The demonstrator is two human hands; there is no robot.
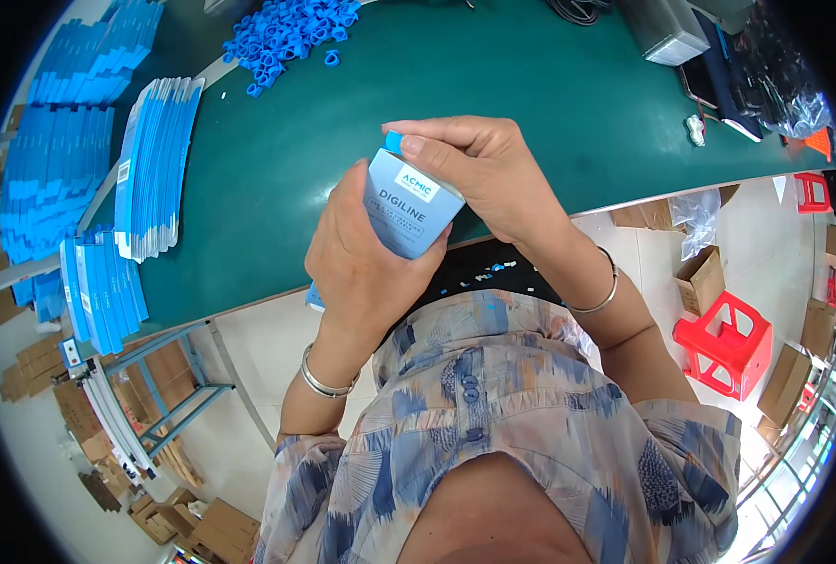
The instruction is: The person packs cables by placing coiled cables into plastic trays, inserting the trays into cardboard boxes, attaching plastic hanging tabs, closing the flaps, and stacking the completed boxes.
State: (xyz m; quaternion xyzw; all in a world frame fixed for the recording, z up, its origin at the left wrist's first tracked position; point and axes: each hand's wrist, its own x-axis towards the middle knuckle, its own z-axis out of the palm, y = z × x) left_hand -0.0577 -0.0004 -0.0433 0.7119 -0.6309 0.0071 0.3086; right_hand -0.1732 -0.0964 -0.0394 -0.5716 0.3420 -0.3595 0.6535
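A light blue carton (401, 209) printed "ACMIC DIGILINE" is tilted in front of me, above the table's near edge. My left hand (357, 249) is wrapped around its lower part, with the thumb on one side and fingers on the other. At the carton's top end, my right hand (460, 160) pinches a small bright blue tab (394, 142) between thumb and forefinger. Whether the tab is part of the carton I cannot tell. Small white and blue scraps (488, 273) lie on the dark cloth over my lap.
Stacks of flat blue cartons (159, 169) stand at the table's left. A heap of blue ring-like pieces (291, 38) lies at the back of the green table (277, 188). A grey box (662, 33) sits back right. A red stool (726, 346) and cardboard boxes (700, 279) stand on the floor.
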